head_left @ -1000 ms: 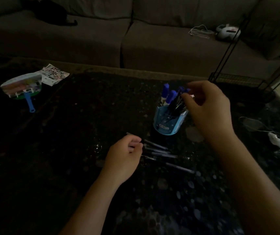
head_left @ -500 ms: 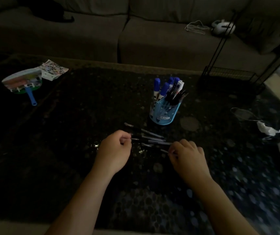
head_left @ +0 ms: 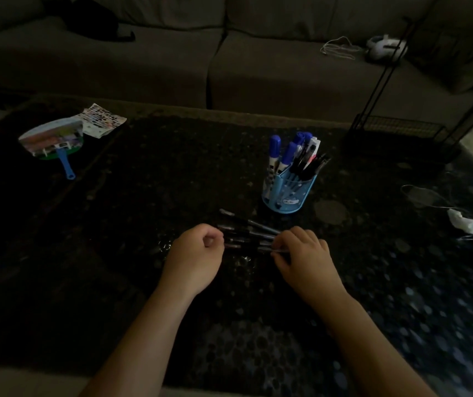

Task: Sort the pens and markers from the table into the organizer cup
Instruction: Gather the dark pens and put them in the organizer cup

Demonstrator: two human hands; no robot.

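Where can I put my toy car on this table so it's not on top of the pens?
The table looks bare between the hand fan and the blue organizer cup, and also left of the left hand. It is crowded in front of the cup, where loose pens lie between both hands. The right hand touches them.

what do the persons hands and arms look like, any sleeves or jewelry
Both forearms are bare from the bottom edge of the picture up to the wrists, with no sleeves in sight. The left hand and the right hand wear no gloves, and no watch, bracelet or ring shows, though the light is dim and small details could be missed.
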